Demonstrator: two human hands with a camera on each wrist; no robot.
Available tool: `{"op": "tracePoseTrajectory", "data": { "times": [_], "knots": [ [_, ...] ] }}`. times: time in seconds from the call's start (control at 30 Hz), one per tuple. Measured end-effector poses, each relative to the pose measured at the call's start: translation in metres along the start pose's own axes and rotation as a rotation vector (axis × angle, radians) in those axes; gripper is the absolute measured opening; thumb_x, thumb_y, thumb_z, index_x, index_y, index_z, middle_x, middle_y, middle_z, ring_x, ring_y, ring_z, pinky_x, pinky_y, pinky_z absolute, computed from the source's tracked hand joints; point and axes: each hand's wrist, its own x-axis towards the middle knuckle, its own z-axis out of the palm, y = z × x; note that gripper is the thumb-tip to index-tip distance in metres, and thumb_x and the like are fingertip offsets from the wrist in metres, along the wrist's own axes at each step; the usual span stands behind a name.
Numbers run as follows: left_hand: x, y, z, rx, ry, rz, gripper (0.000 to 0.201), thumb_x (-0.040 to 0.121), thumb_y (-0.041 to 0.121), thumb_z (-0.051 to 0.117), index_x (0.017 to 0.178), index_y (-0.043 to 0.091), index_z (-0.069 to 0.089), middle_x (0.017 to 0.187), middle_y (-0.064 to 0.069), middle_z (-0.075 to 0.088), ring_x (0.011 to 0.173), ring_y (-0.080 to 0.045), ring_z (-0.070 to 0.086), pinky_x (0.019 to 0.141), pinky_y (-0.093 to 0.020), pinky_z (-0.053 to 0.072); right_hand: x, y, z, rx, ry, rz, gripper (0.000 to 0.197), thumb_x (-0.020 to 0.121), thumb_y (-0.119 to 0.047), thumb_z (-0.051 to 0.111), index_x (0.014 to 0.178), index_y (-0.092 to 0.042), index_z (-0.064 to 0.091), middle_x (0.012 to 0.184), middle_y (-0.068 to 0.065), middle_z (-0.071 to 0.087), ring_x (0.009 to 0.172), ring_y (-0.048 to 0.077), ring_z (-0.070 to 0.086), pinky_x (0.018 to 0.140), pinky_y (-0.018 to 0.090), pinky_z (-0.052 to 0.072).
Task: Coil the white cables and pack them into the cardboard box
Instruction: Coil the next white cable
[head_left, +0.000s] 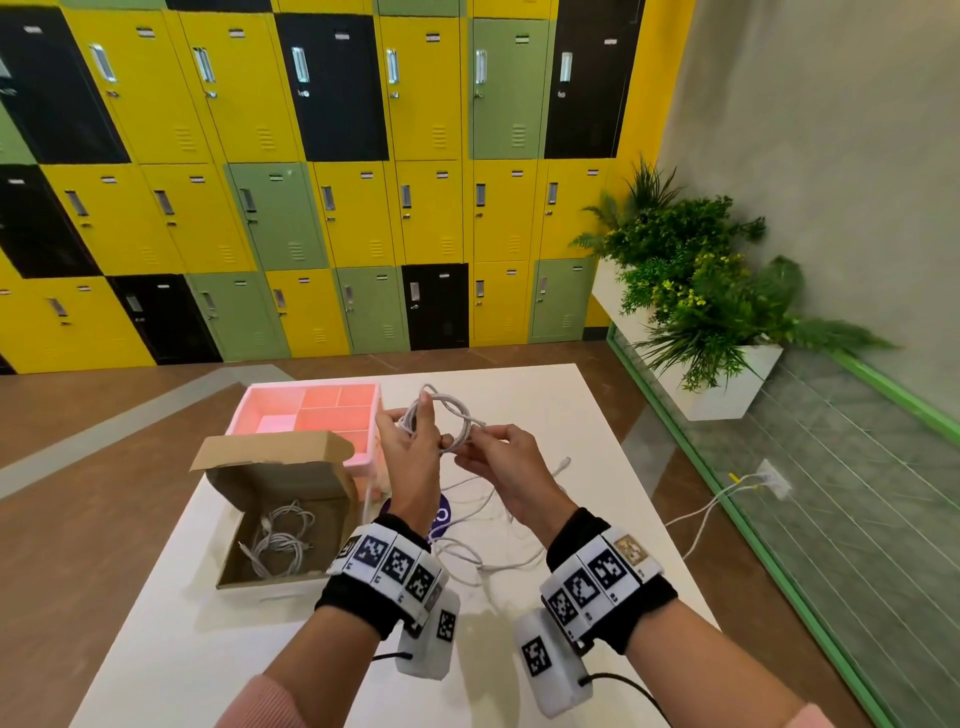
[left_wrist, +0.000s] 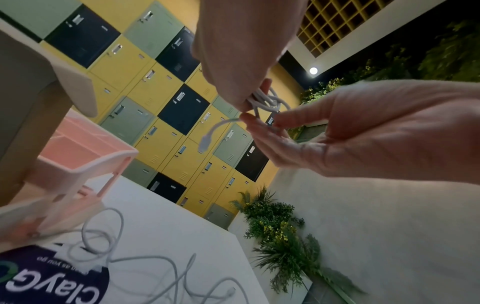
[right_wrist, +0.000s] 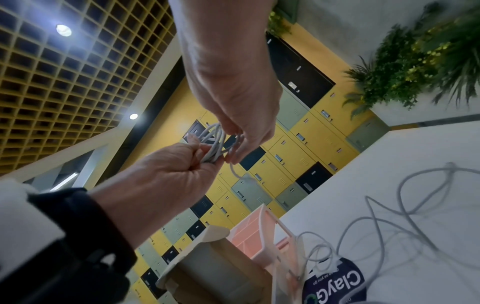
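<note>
Above cardboard box (head_left: 283, 525), right of it: white cable (head_left: 441, 415), coiling step, clamped in left hand (head_left: 410, 457) grip, tail pinched by right hand (head_left: 506, 460). Next: tuck tail, lower into box.

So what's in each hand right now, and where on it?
Both hold one white cable coil: left hand grips the bundled loops, right hand pinches the strand near its free end.

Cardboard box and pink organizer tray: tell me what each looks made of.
The cardboard box: plain brown corrugated board, matte, with creased fold-up flaps and raw tan edges. The pink organizer tray: probably moulded plastic, smooth with a slight sheen, thin uniform walls and dividers, rounded rim. The coiled white cables inside the box look rubbery-sheathed.
</note>
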Motion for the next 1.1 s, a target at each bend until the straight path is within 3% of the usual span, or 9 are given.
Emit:
{"op": "tracePoseTrajectory", "data": {
  "times": [0.2,0.23,0.3,0.37,0.53,0.67,0.77,0.9,1.1],
  "knots": [
    [0.000,-0.009,-0.005,0.016,0.011,-0.104,0.028,0.094,0.038,0.055,0.096,0.016,0.038,0.089,-0.017,0.052,0.071,-0.023,0.059,0.064,-0.035,0.052,-0.005,-0.006,-0.001,0.072,-0.124,-0.022,0.013,0.088,0.000,0.047,0.081,-0.001,0.058,0.083,0.020,0.067,0.076,0.025,0.067,0.088,0.039,0.053],
    [-0.002,-0.010,-0.005,0.014,0.007,-0.117,0.028,0.094,0.037,0.055,0.097,0.015,0.038,0.089,-0.017,0.053,0.072,-0.023,0.060,0.064,-0.035,0.053,-0.005,-0.006,-0.001,0.036,-0.113,-0.037,0.004,0.088,-0.001,0.053,0.086,-0.002,0.056,0.087,0.020,0.066,0.079,0.026,0.067,0.089,0.039,0.053],
    [-0.003,-0.011,-0.003,0.022,-0.001,-0.141,0.032,0.094,0.038,0.055,0.099,0.012,0.037,0.093,-0.020,0.056,0.078,-0.028,0.062,0.069,-0.039,0.055,-0.003,0.000,-0.003,-0.070,-0.035,-0.088,0.024,0.083,-0.006,0.069,0.099,-0.003,0.051,0.098,0.022,0.065,0.085,0.025,0.067,0.086,0.034,0.056],
    [-0.004,-0.011,0.000,0.020,-0.021,-0.165,0.032,0.093,0.039,0.055,0.098,0.012,0.038,0.098,-0.026,0.057,0.083,-0.032,0.062,0.075,-0.045,0.053,-0.001,0.004,-0.004,-0.113,0.043,-0.133,0.030,0.079,-0.004,0.073,0.098,-0.006,0.049,0.099,0.020,0.064,0.084,0.025,0.066,0.081,0.031,0.057],
    [-0.005,-0.014,-0.001,0.102,-0.069,-0.103,0.031,0.096,0.038,0.051,0.097,0.008,0.042,0.087,-0.017,0.055,0.076,-0.021,0.059,0.066,-0.030,0.051,0.004,0.002,-0.008,-0.055,0.130,-0.171,0.031,0.081,0.000,0.070,0.088,-0.014,0.043,0.081,0.009,0.067,0.072,0.021,0.065,0.075,0.031,0.053],
    [-0.004,-0.016,-0.010,0.181,-0.097,-0.103,0.030,0.096,0.036,0.052,0.096,0.007,0.045,0.074,-0.007,0.058,0.066,-0.015,0.057,0.068,-0.029,0.048,0.006,0.001,-0.012,-0.098,0.119,-0.125,0.031,0.083,-0.009,0.071,0.092,-0.016,0.042,0.101,0.017,0.068,0.079,0.016,0.063,0.073,0.025,0.046],
    [0.001,-0.017,-0.015,0.192,-0.131,-0.136,0.027,0.094,0.032,0.055,0.103,0.009,0.043,0.082,-0.009,0.057,0.067,-0.015,0.058,0.066,-0.028,0.047,0.006,0.001,-0.015,-0.150,0.114,-0.082,0.031,0.085,-0.015,0.070,0.101,-0.013,0.042,0.104,0.012,0.065,0.075,0.006,0.058,0.066,0.019,0.039],
    [0.004,-0.016,-0.020,0.257,-0.150,-0.106,0.031,0.095,0.028,0.055,0.116,0.007,0.047,0.099,-0.010,0.057,0.071,-0.013,0.059,0.064,-0.025,0.047,0.007,0.001,-0.013,-0.124,0.031,0.034,0.026,0.090,-0.019,0.063,0.106,-0.014,0.042,0.094,0.003,0.064,0.078,0.005,0.053,0.068,0.023,0.033],
    [0.007,-0.011,-0.022,0.205,-0.213,-0.119,0.024,0.096,0.017,0.053,0.118,0.007,0.051,0.093,-0.009,0.060,0.073,-0.013,0.060,0.066,-0.025,0.049,0.010,0.003,-0.013,-0.099,-0.128,0.102,0.011,0.098,-0.021,0.049,0.087,-0.022,0.049,0.073,-0.006,0.051,0.069,0.007,0.041,0.068,0.029,0.029]
  ]
}}
